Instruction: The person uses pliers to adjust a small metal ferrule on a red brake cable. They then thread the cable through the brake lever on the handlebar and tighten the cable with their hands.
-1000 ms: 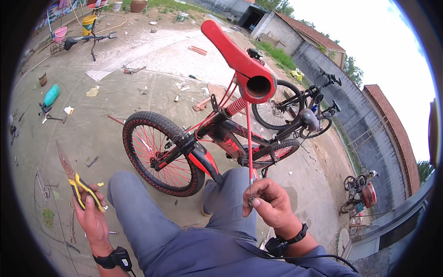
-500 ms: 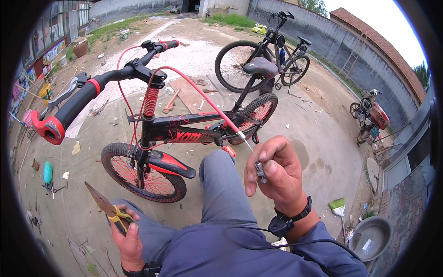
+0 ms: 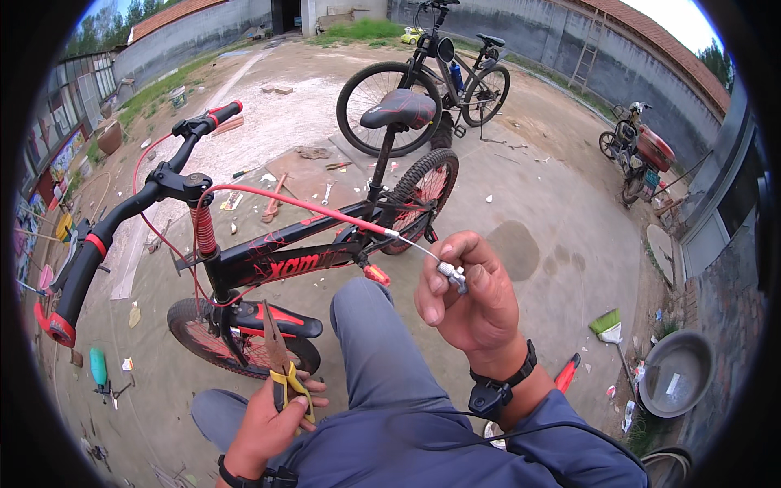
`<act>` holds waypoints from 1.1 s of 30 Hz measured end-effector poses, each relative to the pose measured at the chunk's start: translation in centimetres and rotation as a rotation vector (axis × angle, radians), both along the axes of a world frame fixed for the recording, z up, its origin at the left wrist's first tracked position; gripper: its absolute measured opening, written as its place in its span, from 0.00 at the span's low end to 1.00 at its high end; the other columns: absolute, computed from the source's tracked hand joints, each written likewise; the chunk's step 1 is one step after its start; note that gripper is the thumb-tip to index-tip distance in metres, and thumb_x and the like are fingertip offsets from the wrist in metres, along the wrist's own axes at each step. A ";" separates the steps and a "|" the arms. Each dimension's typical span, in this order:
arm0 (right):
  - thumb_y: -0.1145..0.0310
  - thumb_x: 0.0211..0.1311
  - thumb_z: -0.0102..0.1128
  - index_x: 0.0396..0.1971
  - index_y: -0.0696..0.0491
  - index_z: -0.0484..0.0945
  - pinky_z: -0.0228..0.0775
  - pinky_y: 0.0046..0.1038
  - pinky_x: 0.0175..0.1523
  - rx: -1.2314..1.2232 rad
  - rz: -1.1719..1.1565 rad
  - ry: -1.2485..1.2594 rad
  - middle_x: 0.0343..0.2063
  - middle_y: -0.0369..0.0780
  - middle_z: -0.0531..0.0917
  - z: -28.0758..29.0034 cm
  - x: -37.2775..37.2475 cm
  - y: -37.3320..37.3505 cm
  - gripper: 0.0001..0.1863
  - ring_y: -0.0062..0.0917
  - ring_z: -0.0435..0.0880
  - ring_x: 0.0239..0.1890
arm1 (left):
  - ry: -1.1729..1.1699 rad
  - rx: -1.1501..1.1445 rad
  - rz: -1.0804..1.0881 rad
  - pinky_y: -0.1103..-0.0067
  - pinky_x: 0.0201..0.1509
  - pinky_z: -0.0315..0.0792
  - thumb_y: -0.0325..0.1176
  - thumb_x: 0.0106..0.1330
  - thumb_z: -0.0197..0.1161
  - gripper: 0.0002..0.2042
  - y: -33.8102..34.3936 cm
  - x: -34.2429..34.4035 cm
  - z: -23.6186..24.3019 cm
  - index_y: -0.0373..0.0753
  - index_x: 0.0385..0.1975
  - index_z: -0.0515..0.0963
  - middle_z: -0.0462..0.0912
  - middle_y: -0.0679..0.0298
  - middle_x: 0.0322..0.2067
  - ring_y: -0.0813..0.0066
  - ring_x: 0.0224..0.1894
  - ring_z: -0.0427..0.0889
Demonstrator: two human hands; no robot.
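Metal cable-end fitting [image 3: 452, 278]: right hand [image 3: 480, 313] pinching it between thumb and fingers.
The fitting is sitting at the fingertips, right of the black-and-red bicycle [image 3: 297, 264] frame, with bare wire [image 3: 419, 246] running up and leftward from it into the red cable housing [image 3: 342, 213]. It is probably handling as light and rigid, possibly turning slippery if greasy; the wire is likely behaving springily, so gripping the fitting's solid body is preferable. The left hand [image 3: 264, 427] is holding yellow-handled pliers [image 3: 279, 368], their nose pointing upward, well apart from the fitting.
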State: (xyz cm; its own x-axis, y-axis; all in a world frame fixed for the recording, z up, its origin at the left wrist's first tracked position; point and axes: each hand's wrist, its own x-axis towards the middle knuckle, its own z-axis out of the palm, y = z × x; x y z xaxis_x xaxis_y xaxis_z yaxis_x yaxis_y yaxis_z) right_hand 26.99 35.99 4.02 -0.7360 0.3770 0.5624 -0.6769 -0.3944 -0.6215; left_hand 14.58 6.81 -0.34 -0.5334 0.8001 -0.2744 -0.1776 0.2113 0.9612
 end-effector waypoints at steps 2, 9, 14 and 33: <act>0.59 0.77 0.62 0.60 0.57 0.72 0.77 0.27 0.37 -0.039 0.006 0.025 0.39 0.41 0.80 0.0 -0.1 0.4 0.22 0.29 0.85 0.33 | 0.016 -0.012 -0.026 0.76 0.40 0.87 0.22 0.74 0.51 0.20 1.3 0.1 0.2 0.29 0.64 0.65 0.82 0.51 0.56 0.65 0.54 0.87; 0.65 0.75 0.64 0.59 0.60 0.74 0.83 0.29 0.38 -0.027 -0.155 -0.112 0.39 0.43 0.84 1.2 -0.4 0.8 0.20 0.30 0.88 0.33 | 0.604 -0.050 -0.133 0.66 0.49 0.82 0.23 0.67 0.57 0.21 4.3 -1.4 1.3 0.32 0.61 0.71 0.85 0.51 0.51 0.55 0.49 0.88; 0.67 0.77 0.60 0.57 0.63 0.74 0.86 0.31 0.35 0.123 -0.254 -0.096 0.37 0.47 0.86 2.1 -0.4 1.1 0.18 0.33 0.90 0.31 | 0.981 -0.025 -0.138 0.61 0.47 0.79 0.22 0.59 0.63 0.24 6.4 -2.1 5.0 0.33 0.58 0.74 0.83 0.47 0.44 0.43 0.44 0.84; 0.69 0.78 0.58 0.48 0.61 0.78 0.83 0.24 0.45 0.565 -0.460 0.034 0.39 0.42 0.86 4.1 -1.0 0.8 0.11 0.24 0.90 0.41 | 1.297 0.038 -0.201 0.62 0.41 0.79 0.22 0.53 0.68 0.23 7.4 -2.1 9.7 0.36 0.52 0.77 0.83 0.52 0.41 0.48 0.40 0.84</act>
